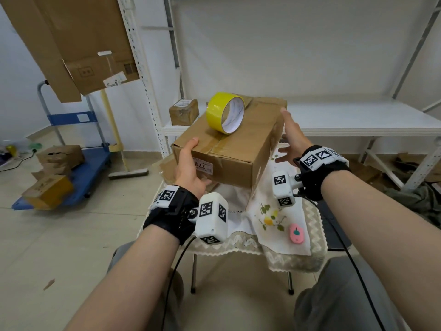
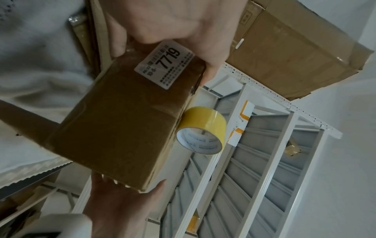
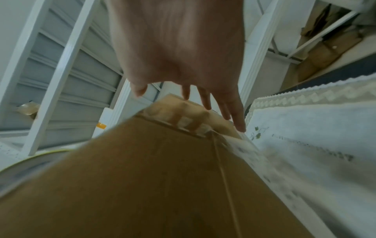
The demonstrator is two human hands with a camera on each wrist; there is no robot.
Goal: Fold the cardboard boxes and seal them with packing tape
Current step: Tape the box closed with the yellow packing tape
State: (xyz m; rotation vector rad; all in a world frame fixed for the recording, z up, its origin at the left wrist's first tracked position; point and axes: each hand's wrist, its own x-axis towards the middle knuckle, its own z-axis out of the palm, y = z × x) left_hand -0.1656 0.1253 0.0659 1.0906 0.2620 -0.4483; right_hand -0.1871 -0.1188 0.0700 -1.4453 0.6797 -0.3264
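Both bare forearms extend forward, each with a black wrist strap carrying a white marker-tagged camera block. Left hand (image 1: 188,166): palm against the near left corner of the brown cardboard box (image 1: 241,144), thumb hooked over the top edge, other fingers wrapped beneath; grips it. Right hand (image 1: 290,139): fingers straight and spread, palm facing the box's right side. Contact cannot be judged in the head view; the right wrist view is blurred.

Soft daylight; blurred right-wrist view
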